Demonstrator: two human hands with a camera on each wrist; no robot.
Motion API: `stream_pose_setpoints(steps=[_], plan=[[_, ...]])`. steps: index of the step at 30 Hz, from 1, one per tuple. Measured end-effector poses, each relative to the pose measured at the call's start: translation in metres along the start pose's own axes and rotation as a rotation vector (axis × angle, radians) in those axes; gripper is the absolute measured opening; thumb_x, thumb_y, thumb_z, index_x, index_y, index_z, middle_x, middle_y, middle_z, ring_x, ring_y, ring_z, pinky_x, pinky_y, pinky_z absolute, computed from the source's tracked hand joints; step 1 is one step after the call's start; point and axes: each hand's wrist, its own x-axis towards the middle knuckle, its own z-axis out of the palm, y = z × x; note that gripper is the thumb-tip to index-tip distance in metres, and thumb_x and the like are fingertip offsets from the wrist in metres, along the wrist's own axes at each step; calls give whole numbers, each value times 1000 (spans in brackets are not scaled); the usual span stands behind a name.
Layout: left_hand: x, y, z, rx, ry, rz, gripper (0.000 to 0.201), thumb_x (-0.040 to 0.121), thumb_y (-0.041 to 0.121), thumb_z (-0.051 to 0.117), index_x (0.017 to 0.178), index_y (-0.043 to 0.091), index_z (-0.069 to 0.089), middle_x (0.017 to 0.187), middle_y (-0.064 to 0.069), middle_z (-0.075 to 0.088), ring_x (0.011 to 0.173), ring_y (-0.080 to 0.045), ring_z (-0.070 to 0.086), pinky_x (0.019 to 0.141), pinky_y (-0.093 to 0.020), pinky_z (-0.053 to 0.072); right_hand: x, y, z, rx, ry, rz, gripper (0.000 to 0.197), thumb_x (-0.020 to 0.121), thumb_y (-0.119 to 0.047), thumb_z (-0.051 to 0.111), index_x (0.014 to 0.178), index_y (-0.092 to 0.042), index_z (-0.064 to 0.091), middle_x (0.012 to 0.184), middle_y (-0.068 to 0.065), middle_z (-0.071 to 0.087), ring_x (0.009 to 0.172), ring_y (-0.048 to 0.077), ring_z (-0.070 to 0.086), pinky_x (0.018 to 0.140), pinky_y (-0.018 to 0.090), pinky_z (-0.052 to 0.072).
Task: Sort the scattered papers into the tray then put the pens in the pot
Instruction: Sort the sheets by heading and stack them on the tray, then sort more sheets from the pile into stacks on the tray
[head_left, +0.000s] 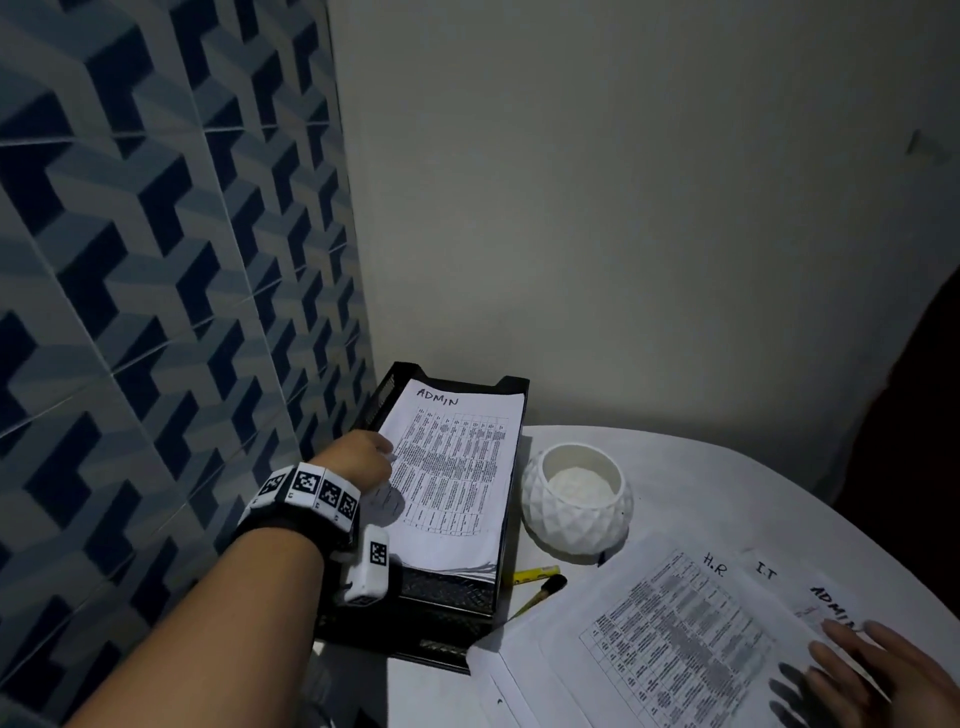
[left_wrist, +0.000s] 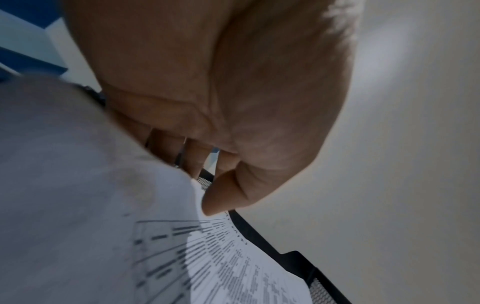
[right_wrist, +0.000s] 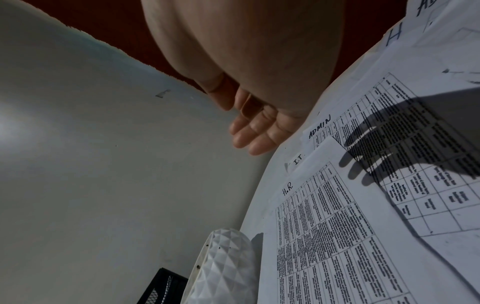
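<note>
A black mesh tray stands at the table's left rear, with a printed sheet headed ADMIN on top of its stack. My left hand is at that sheet's left edge. In the left wrist view the thumb lies on the sheet and the fingers go under its raised edge, pinching it. Scattered papers headed H.R, I.T and ADMIN lie at the front right. My right hand is spread flat over them, fingers straight, holding nothing. Two pens lie between tray and papers.
A white faceted pot stands just right of the tray, behind the pens, with nothing visible inside. The white round table is set into a corner, with a blue patterned tiled wall on the left and a plain wall behind.
</note>
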Motion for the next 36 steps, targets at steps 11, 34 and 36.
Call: stream_pose_setpoints(steps=[11, 34, 36], plan=[[-69, 121, 31, -261, 230, 458, 24, 91, 24, 61, 113, 30, 69, 115, 10, 68, 105, -14, 64, 95, -34, 50, -23, -62, 42, 21, 802, 280, 22, 105, -8, 49, 123, -16, 58, 125, 14, 67, 99, 26, 67, 90, 46, 53], [-58, 117, 246, 280, -432, 453, 55, 87, 12, 65, 139, 25, 52, 131, -6, 62, 118, -25, 61, 95, -27, 45, -62, 48, 42, -505, 529, 814, 48, 88, -10, 75, 121, -20, 41, 95, 19, 51, 66, 28, 54, 53, 30, 50], [-60, 119, 246, 202, -372, 429, 66, 83, 9, 67, 144, 23, 47, 131, -10, 62, 115, -28, 62, 93, -30, 48, -62, 48, 39, -591, 530, 799, 32, 88, 1, 68, 83, -14, 40, 72, 19, 43, 58, 27, 43, 57, 34, 48]])
